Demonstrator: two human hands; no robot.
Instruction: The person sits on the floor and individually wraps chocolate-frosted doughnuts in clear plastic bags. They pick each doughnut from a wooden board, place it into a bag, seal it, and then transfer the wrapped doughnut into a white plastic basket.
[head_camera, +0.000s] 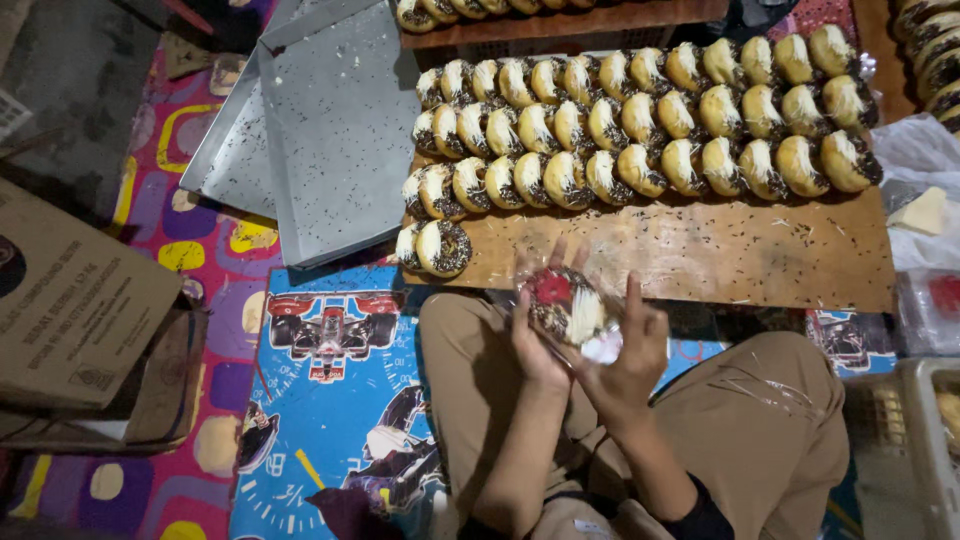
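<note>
Both of my hands hold one doughnut in a clear plastic bag with a red mark, just above my lap. My left hand grips it from the left side. On the other side, my right hand pinches the bag with one finger raised. The doughnut has white icing and dark sprinkles. Beyond my hands lies a wooden board with several rows of iced doughnuts standing on edge. Two more doughnuts sit at the board's near left corner.
Two metal trays dusted with sprinkles lie at the upper left. A cardboard box stands at the left on a colourful mat. Clear bags and a white crate are at the right. Another board of doughnuts lies at the top.
</note>
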